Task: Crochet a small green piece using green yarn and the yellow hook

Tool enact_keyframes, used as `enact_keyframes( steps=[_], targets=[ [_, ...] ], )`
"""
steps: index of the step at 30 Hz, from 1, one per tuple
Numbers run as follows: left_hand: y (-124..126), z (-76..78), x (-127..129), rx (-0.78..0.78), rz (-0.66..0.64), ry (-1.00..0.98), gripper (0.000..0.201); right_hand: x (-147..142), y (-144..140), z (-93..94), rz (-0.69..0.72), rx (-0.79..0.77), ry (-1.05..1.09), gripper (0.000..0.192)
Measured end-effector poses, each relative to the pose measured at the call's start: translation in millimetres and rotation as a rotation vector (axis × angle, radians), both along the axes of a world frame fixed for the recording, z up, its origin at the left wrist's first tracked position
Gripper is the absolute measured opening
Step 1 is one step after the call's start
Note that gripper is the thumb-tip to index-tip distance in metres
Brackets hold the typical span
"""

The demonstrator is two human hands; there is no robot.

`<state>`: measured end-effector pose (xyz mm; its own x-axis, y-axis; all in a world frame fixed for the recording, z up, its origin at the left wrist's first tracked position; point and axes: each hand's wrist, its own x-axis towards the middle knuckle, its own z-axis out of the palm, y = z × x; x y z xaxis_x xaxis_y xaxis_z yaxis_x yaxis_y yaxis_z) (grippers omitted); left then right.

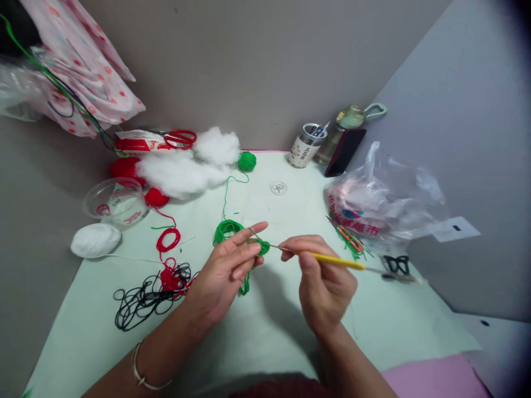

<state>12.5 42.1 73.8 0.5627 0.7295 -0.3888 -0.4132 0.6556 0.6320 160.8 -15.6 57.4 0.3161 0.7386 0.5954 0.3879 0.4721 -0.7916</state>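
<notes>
Between the thumb and fingers of my left hand (pixel 230 262) is a small green crochet piece (pixel 263 247), with green yarn running over the raised index finger. My right hand (pixel 323 276) grips a crochet hook (pixel 336 260) by its yellow handle, and the thin metal tip reaches the green piece. Loops of green yarn (pixel 227 229) lie behind my left hand, and more strands hang below it. A thread leads back to a green yarn ball (pixel 247 161). Left of my left wrist, black cord (pixel 139 298) lies tangled with red yarn (pixel 171 278).
White stuffing (pixel 182 171), red scissors (pixel 180 139), a clear plastic tub (pixel 118 202) and a white yarn ball (pixel 95 240) are at left. A pen holder (pixel 305 146), bottle (pixel 348 119) and phone (pixel 345 153) stand at the back. Right are a plastic bag (pixel 385 193) and small orange-handled scissors (pixel 350 239).
</notes>
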Motion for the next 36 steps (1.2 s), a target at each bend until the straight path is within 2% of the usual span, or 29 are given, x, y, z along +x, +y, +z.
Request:
enact_keyframes(
  steps=[2, 5, 9, 11, 13, 14, 16, 18, 20, 24, 31, 36],
  targets=[
    [1, -0.3, -1, 0.048, 0.008, 0.027, 0.042, 2, 4, 3.9, 0.061, -0.048, 0.177, 0.024],
    [-2, -3.6, 0, 0.153, 0.006, 0.107, 0.040, 1, 7, 5.0, 0.117, -0.113, 0.188, 0.021],
    [-7, -7.4, 4, 0.216, 0.079, 0.144, 0.039, -3, 4, 0.7, 0.035, -0.060, -0.060, 0.026],
    [-7, -7.3, 5, 0.143, 0.062, 0.089, 0.039, -4, 1, -1.4, -0.013, 0.011, -0.262, 0.031],
    [-4, -5.9, 5, 0.039, -0.004, 0.011, 0.034, -2, 0, -1.9, -0.030, 0.052, -0.335, 0.033],
    [-2, -5.0, 4, -0.002, -0.030, -0.023, 0.031, 0, 1, -1.4, -0.035, 0.048, -0.285, 0.032],
    [1, -3.1, 2, -0.037, -0.039, -0.060, 0.026, 4, 3, 0.6, -0.019, -0.008, -0.053, 0.025],
    [2, -1.8, 1, -0.015, -0.011, -0.052, 0.026, 7, 6, 2.6, 0.042, -0.078, 0.203, 0.022],
    [1, -1.2, 1, 0.048, 0.003, -0.016, 0.028, 7, 8, 3.3, 0.124, -0.132, 0.322, 0.020],
    [-3, -0.9, 3, 0.149, 0.027, 0.074, 0.028, 4, 8, 1.5, 0.142, -0.201, 0.290, 0.015],
    [-1, 1.1, 2, 0.176, 0.034, 0.092, 0.023, 8, 10, -0.8, 0.198, -0.200, 0.486, 0.022],
    [-1, -1.8, 0, 0.239, 0.063, 0.148, 0.022, 7, 6, 4.8, 0.154, -0.199, 0.361, 0.024]
  ],
)
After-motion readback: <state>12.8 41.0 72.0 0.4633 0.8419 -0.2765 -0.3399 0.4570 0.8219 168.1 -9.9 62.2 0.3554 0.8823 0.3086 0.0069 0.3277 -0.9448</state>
